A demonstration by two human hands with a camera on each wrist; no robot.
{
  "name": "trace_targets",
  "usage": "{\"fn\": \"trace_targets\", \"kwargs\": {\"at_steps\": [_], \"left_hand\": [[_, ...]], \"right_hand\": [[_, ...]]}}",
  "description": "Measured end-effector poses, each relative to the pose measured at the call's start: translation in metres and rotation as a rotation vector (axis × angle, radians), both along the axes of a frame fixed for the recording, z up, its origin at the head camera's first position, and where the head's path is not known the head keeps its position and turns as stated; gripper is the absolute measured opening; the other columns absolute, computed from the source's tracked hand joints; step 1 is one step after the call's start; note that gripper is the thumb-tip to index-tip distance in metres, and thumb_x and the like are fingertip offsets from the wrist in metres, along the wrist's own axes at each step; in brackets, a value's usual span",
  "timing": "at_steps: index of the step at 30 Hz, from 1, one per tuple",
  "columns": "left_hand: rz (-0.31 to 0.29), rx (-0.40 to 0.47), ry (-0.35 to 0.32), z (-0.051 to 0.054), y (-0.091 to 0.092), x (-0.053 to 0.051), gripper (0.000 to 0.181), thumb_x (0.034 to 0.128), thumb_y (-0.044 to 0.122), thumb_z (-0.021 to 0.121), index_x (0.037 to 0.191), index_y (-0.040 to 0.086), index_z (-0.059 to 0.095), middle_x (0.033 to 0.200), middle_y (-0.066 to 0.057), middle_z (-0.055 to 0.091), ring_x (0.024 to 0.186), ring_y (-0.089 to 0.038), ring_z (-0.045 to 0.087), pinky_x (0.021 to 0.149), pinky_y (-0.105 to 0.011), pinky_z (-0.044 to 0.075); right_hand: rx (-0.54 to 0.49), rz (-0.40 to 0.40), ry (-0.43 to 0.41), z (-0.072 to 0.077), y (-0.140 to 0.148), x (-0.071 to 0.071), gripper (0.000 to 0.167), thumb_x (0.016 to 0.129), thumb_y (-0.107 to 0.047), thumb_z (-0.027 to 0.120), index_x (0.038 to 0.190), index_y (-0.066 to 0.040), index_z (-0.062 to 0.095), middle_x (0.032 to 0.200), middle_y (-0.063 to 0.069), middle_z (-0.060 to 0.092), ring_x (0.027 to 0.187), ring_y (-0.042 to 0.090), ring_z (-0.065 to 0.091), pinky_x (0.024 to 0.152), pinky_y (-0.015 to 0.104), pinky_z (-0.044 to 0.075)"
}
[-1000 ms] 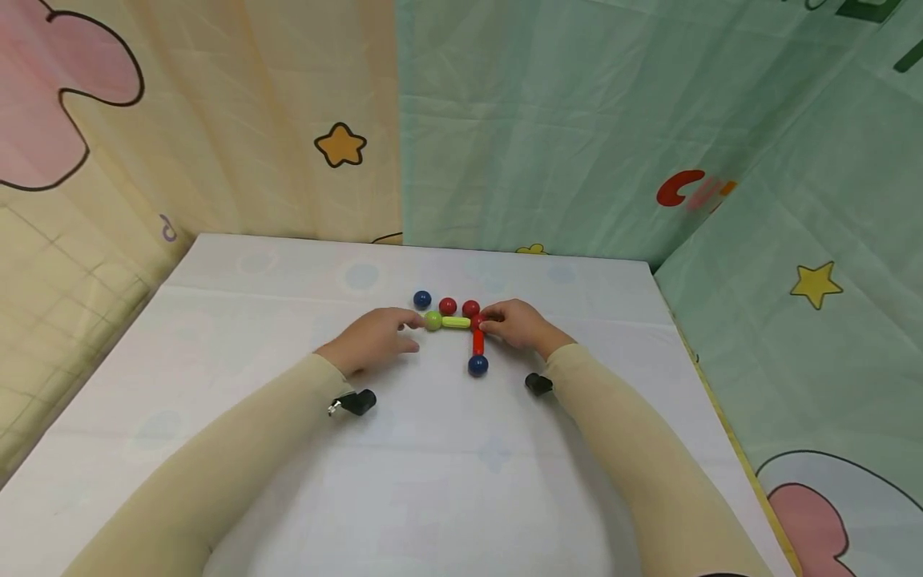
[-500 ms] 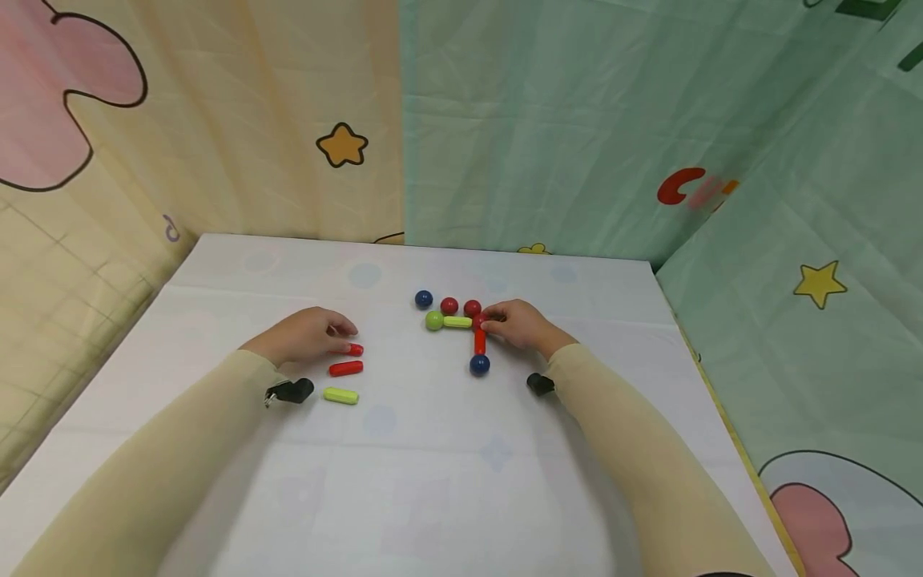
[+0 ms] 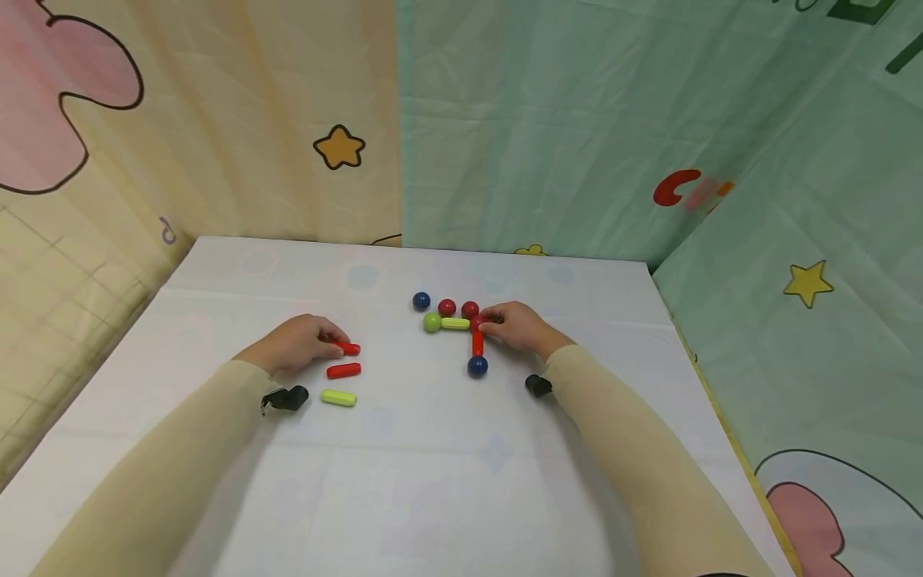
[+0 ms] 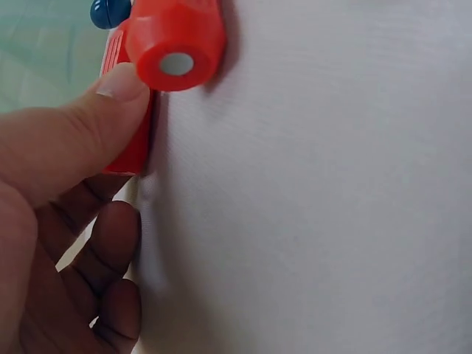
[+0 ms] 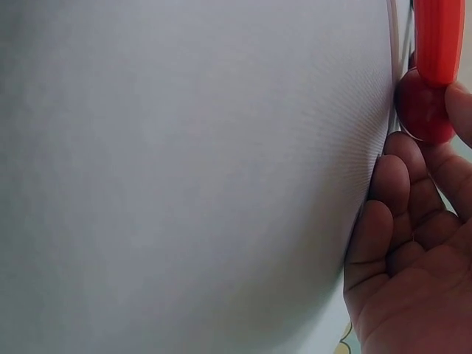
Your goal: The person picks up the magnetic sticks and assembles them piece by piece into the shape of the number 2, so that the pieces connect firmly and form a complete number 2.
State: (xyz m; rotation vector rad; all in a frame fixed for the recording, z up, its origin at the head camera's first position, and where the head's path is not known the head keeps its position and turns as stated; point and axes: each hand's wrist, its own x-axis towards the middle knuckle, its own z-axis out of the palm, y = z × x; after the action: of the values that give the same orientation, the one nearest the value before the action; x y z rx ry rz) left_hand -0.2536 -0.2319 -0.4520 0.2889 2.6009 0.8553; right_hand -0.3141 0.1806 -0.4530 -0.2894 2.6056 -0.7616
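Head view has the left hand (image 3: 297, 346) pinching the left part of one red rod (image 3: 351, 349), its right end jutting out past the fingers. Seen from the left wrist, the thumb (image 4: 99, 110) lies along this rod, the gap between thumb and fingers no wider than the rod itself; how the index finger sits behind it is hidden. Just on the near side of this grip lies a second red rod (image 3: 344, 371), apart from the first, with a pale disc (image 4: 177, 64) in its end. Nearer the person again is a loose yellow-green rod (image 3: 339, 398).

Well to the right of that grip, the right hand (image 3: 521, 328) holds a red ball (image 3: 476, 322) between thumb and fingers, closed to the ball's width, the other fingers loosely bent. From the gripped ball an upright-running red rod (image 3: 477, 344) reaches toward the person, ending at a blue ball (image 3: 477, 366). Leftward from the same ball, a yellow-green link (image 3: 455, 324) runs to a green ball (image 3: 432, 322). Just beyond the grip and link are two more red balls (image 3: 447, 308), and farther left of them another blue ball (image 3: 421, 301). Everything rests on the white tabletop (image 3: 433, 481); patterned curtains (image 3: 577, 120) hang beyond.
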Motion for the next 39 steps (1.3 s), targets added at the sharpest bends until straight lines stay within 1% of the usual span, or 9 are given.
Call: {"fn": "trace_targets", "kwargs": {"at_steps": [7,16,19,24,27,31,35,37,39], "left_hand": [[0.037,0.066,-0.035,-0.0045,-0.0022,0.0015,0.022,0.0988,0.018,0.073,0.120,0.016,0.077,0.127,-0.011,0.068,0.117,-0.030,0.057,0.094,-0.036,0.048],[0.015,0.032,0.010,-0.0085,-0.0050,-0.0013,0.025,0.0980,0.022,0.074,0.122,0.016,0.077,0.125,-0.010,0.071,0.116,-0.030,0.058,0.094,-0.038,0.046],[0.028,0.045,-0.001,-0.0089,-0.0053,-0.0009,0.025,0.0983,0.022,0.074,0.122,0.017,0.077,0.127,-0.010,0.070,0.117,-0.030,0.057,0.095,-0.038,0.047],[0.041,0.052,-0.009,-0.0094,-0.0058,-0.0003,0.024,0.0988,0.021,0.073,0.122,0.017,0.077,0.127,-0.011,0.069,0.117,-0.031,0.056,0.095,-0.038,0.046],[0.052,0.058,-0.012,-0.0091,-0.0052,0.0003,0.024,0.0990,0.020,0.073,0.122,0.017,0.077,0.127,-0.011,0.069,0.117,-0.030,0.056,0.095,-0.037,0.046],[0.055,0.080,-0.024,-0.0086,-0.0048,0.0011,0.023,0.0992,0.019,0.073,0.121,0.016,0.077,0.127,-0.012,0.069,0.118,-0.031,0.056,0.097,-0.039,0.047],[0.052,0.078,-0.023,-0.0077,-0.0040,0.0023,0.022,0.0993,0.020,0.072,0.121,0.017,0.077,0.127,-0.010,0.070,0.120,-0.031,0.057,0.100,-0.041,0.046],[0.047,0.075,-0.019,-0.0070,-0.0036,0.0025,0.022,0.0992,0.021,0.073,0.121,0.017,0.077,0.127,-0.010,0.070,0.120,-0.030,0.057,0.101,-0.042,0.046],[0.035,0.069,-0.009,-0.0057,-0.0035,0.0020,0.023,0.0991,0.022,0.073,0.121,0.016,0.077,0.126,-0.010,0.070,0.118,-0.031,0.057,0.099,-0.042,0.046]], "right_hand": [[0.006,0.005,0.006,-0.0011,0.0004,-0.0008,0.046,0.104,-0.037,0.067,0.145,-0.017,0.065,0.137,0.008,0.067,0.122,0.028,0.057,0.114,0.046,0.049],[0.018,0.007,0.005,-0.0004,0.0022,-0.0019,0.047,0.104,-0.038,0.066,0.146,-0.018,0.064,0.139,0.007,0.066,0.120,0.028,0.057,0.111,0.045,0.051],[0.019,0.003,0.000,-0.0002,0.0019,-0.0023,0.047,0.104,-0.038,0.066,0.146,-0.018,0.064,0.138,0.007,0.066,0.118,0.027,0.057,0.110,0.044,0.051],[0.019,-0.001,-0.010,-0.0003,0.0011,-0.0022,0.046,0.104,-0.039,0.066,0.146,-0.019,0.064,0.137,0.007,0.067,0.114,0.026,0.058,0.103,0.041,0.054],[0.018,-0.006,-0.011,-0.0002,0.0005,-0.0020,0.046,0.104,-0.039,0.066,0.146,-0.019,0.064,0.137,0.007,0.067,0.113,0.026,0.058,0.103,0.041,0.054],[0.020,-0.005,-0.013,-0.0006,0.0003,-0.0022,0.046,0.104,-0.038,0.067,0.146,-0.019,0.064,0.135,0.007,0.067,0.110,0.026,0.059,0.099,0.039,0.055],[0.021,-0.002,-0.014,-0.0007,0.0003,-0.0025,0.046,0.104,-0.038,0.067,0.146,-0.019,0.064,0.135,0.006,0.068,0.107,0.025,0.060,0.094,0.036,0.056],[0.023,-0.004,-0.015,-0.0006,0.0001,-0.0025,0.046,0.104,-0.038,0.067,0.146,-0.019,0.064,0.136,0.006,0.067,0.108,0.025,0.060,0.095,0.036,0.056],[0.025,-0.006,-0.015,-0.0002,-0.0003,-0.0024,0.046,0.104,-0.038,0.067,0.146,-0.019,0.064,0.137,0.006,0.067,0.110,0.025,0.060,0.097,0.037,0.056]]}}
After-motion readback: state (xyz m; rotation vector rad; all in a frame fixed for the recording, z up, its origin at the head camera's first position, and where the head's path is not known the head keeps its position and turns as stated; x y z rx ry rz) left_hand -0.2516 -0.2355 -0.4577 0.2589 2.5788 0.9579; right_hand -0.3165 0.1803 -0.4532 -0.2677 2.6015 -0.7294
